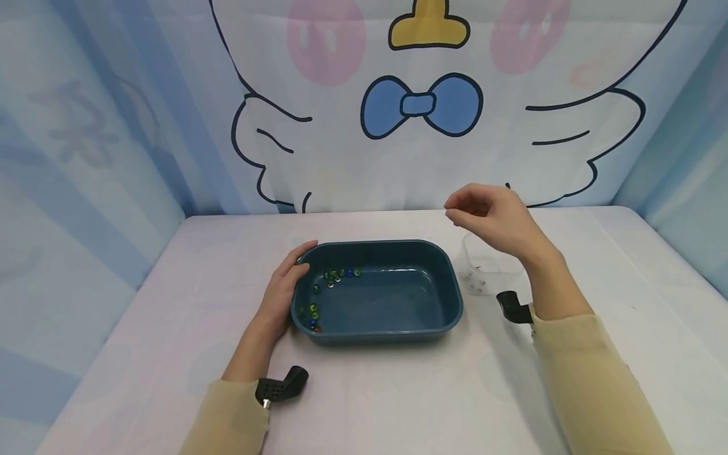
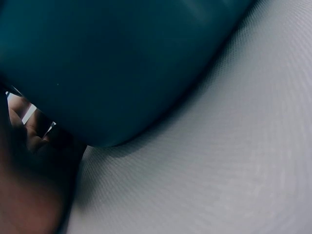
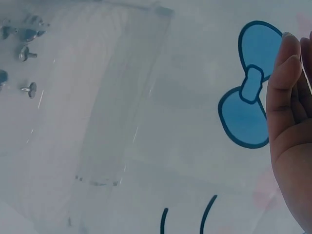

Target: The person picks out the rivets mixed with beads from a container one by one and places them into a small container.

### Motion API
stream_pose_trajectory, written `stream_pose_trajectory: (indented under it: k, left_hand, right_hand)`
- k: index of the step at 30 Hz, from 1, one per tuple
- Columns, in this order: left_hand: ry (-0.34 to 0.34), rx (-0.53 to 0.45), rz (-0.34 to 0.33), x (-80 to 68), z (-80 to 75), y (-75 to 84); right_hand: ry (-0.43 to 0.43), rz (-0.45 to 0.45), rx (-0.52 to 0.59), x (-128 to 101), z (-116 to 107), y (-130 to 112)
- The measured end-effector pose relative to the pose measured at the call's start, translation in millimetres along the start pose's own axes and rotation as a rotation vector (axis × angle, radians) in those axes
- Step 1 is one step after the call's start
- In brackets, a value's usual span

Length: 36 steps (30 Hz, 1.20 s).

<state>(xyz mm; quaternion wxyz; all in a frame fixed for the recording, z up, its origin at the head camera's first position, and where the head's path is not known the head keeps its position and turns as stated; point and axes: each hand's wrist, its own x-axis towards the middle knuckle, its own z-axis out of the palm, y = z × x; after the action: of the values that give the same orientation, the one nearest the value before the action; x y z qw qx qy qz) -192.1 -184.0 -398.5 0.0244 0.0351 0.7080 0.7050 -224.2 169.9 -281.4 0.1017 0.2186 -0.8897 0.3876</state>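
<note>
My left hand [image 1: 279,294] grips the left end of a dark teal tray [image 1: 378,338], thumb over its rim. The tray's underside and outer wall [image 2: 122,73] fill much of the left wrist view. Inside it, several glass marbles [image 1: 315,309], green, blue and one reddish, lie along the left and far left. A few small silvery pieces [image 1: 331,284] are among them. My right hand [image 1: 495,218] is raised above a clear plastic box [image 1: 500,278], fingers bent and thumb close to the fingertips [image 3: 287,48]. I cannot tell whether it pinches something small.
The clear box stands right of the tray and holds several small metal pieces [image 3: 29,53] with round heads and short stems. A white cloth covers the table [image 1: 398,398]. Behind it hangs a printed curtain [image 1: 341,170] with a blue bow. Black wrist cameras [image 1: 284,384] sit by both sleeves.
</note>
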Motion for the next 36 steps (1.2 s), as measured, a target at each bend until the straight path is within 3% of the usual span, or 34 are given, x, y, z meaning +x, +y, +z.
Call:
stream_pose_trajectory:
  k: [10,36]
  left_hand:
    - [0.007,0.010,0.000,0.1,-1.0,0.1]
    - [0.007,0.015,0.003,-0.3,0.1,0.6]
  right_hand:
    - [-0.035,-0.050,0.055,14,3,-14]
    - [-0.130,-0.158,0.126,45,40,-40]
